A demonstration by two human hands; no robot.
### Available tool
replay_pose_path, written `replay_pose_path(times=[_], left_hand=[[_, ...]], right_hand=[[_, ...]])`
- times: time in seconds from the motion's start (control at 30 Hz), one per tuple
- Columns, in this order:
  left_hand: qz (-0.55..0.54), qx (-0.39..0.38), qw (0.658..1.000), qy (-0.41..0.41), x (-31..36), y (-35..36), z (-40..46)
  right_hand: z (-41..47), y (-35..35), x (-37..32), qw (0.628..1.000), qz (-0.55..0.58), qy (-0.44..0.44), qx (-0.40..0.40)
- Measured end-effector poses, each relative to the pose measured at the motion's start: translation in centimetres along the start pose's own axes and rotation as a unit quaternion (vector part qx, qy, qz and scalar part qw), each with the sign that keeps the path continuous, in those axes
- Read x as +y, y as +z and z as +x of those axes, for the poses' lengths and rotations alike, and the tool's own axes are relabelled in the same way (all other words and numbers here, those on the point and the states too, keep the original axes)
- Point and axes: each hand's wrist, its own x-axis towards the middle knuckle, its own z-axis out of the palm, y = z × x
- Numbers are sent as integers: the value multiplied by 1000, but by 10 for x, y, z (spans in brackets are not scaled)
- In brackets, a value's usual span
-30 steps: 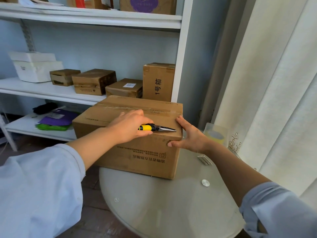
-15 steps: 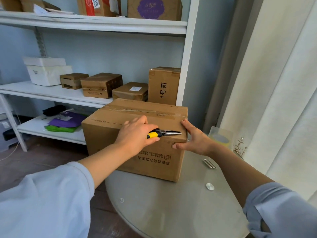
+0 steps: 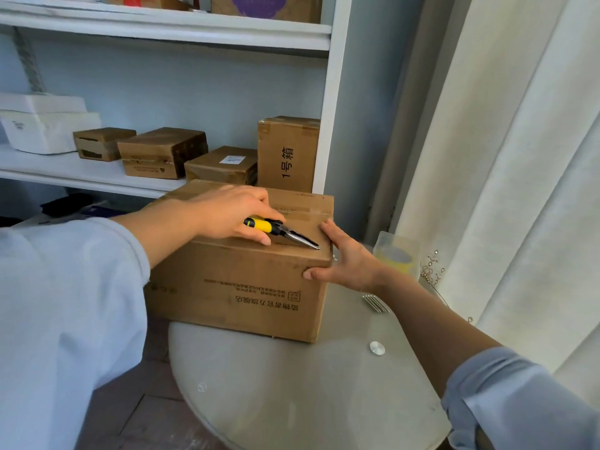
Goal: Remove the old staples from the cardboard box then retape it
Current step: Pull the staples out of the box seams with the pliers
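Left hand (image 3: 227, 212) is gripping one pair of pliers (image 3: 279, 231), tips resting on top of the cardboard box (image 3: 240, 287). Right hand (image 3: 344, 261) is lying open, bracing the box's right corner. One box is sitting on a round glass table (image 3: 308, 401); four smaller boxes are standing on the white shelf (image 3: 81, 177) behind, curtain (image 3: 519, 157) hanging right.

1. Round glass table (image 3: 292, 401), lower centre: my cardboard box (image 3: 246, 287) sits at its far edge.
2. Right of box: tape roll (image 3: 394, 256), loose staples (image 3: 376, 303).
3. White shelf (image 3: 81, 175), left: four small cartons.
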Motion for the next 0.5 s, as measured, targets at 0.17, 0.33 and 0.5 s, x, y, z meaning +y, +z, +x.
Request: replay_pose_path(times=[0.17,0.33,0.5], left_hand=[[48,38,998,23,-3,1,3],[57,68,996,21,-2,7,-1],[-12,76,997,-21,2,26,-11]], right_hand=[[1,-2,0,1000,-7,-1,-3],[3,-3,-3,1000,-20,8,-10],[0,-5,-12,997,-68,15,-17]])
